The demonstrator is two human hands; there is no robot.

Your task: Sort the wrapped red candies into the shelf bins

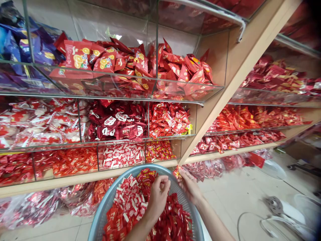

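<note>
A round blue-grey plastic basket (98,214) in front of me holds wrapped candies in several groups: red-and-white ones (130,197), orange-red ones (112,226), dark red ones (177,217) and red-and-yellow ones at the far side. Over the middle of the basket is my left hand (159,192), its fingers curled closed; whatever lies in them is hidden. At the basket's right rim, my right hand (190,184) pinches a small red-and-yellow wrapped candy (177,171) between thumb and fingers.
Shelves with clear dividers hold red candy packs (82,57), blue packs (37,50), maroon packs (117,120) and small red candies (160,150). A slanting wooden post (215,113) stands right of the basket. Bagged candies (32,206), a white device (291,211) and cables lie on the tiled floor.
</note>
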